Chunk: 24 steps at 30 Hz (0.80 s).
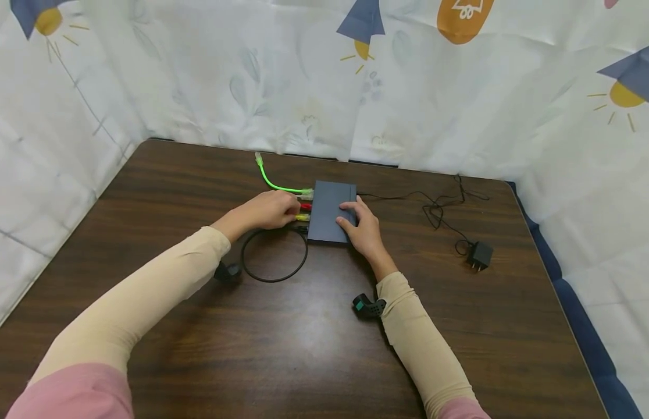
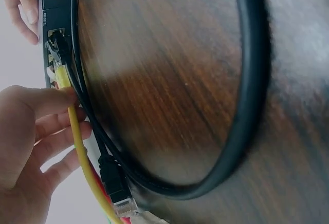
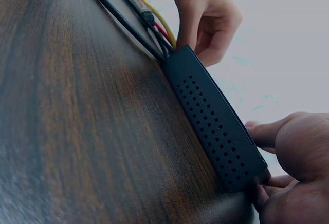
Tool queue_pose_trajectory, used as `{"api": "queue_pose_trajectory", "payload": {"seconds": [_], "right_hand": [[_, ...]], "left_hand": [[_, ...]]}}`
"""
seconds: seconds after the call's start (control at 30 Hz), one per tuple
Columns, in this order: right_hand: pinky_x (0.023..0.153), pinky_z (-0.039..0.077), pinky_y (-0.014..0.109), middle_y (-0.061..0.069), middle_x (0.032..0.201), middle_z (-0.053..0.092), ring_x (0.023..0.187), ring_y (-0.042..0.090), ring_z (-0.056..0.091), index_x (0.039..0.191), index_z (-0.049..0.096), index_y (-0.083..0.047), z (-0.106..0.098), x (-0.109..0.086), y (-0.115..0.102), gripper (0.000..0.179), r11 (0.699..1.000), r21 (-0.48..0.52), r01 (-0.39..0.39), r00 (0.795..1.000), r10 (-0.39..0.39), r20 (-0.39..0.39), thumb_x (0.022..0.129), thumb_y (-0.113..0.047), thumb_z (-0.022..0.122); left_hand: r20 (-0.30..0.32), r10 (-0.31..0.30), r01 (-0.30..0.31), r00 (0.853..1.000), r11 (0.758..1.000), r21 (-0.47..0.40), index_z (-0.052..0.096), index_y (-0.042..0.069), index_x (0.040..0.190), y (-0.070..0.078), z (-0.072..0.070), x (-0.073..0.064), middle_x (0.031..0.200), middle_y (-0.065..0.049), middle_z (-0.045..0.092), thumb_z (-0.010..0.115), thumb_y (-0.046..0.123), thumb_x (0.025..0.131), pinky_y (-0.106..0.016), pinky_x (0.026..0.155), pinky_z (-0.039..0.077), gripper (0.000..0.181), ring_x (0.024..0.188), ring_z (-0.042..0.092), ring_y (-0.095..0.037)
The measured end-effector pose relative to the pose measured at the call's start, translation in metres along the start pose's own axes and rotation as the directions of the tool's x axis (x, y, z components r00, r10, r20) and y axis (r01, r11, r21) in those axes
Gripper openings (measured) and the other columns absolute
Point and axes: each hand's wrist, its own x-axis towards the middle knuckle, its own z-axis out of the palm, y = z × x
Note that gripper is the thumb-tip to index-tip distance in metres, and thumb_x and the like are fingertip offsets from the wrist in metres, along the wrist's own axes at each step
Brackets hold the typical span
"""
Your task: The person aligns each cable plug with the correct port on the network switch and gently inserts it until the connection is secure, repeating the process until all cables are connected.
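Observation:
A dark blue-grey network switch (image 1: 326, 205) lies flat on the table, its ports facing left. At the port side, my left hand (image 1: 274, 209) pinches a yellow Ethernet cable (image 2: 81, 144) just behind its plug, thumb against the near side. Right beside it, a black Ethernet cable (image 2: 252, 59) is plugged in and loops over the table; its free plug (image 2: 123, 204) lies under the yellow cable. A red plug (image 1: 306, 206) and a bright green cable (image 1: 274, 185) sit at ports farther back. My right hand (image 1: 365, 230) grips the opposite side of the switch, thumb on top.
From the switch's right side a thin black power cord (image 1: 434, 212) runs in tangles to a black power adapter (image 1: 480, 256). The brown wooden table (image 1: 282, 361) meets white patterned curtains (image 1: 199, 75) at its back and sides.

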Motion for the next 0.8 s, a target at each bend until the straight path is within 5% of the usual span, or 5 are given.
{"api": "queue_pose_trajectory", "payload": {"seconds": [0.3,0.8], "right_hand": [[0.113,0.037,0.045,0.010,0.160,0.027,0.142,0.032,0.037,0.124,0.062,-0.015,0.000,0.001,0.001,0.032,1.000,0.014,0.001,1.000,-0.001,-0.016,0.092,-0.022,0.066],[0.113,0.037,0.042,0.011,0.159,0.028,0.141,0.031,0.039,0.122,0.063,-0.013,0.000,0.002,-0.001,0.032,1.000,0.028,0.002,1.000,-0.001,-0.021,0.092,-0.020,0.067]], "left_hand": [[-0.050,0.001,0.000,0.999,1.000,0.018,0.065,0.013,0.094,0.008,-0.001,-0.012,0.092,-0.001,0.062,0.066,0.016,0.091,-0.036,0.069,0.050,0.005,0.077,0.057,-0.015],[-0.085,0.112,-0.110,0.990,0.993,0.036,0.067,0.011,0.082,0.012,0.012,-0.015,0.079,0.001,0.060,0.070,0.012,0.087,-0.038,0.073,0.048,0.006,0.069,0.052,-0.013]]}}
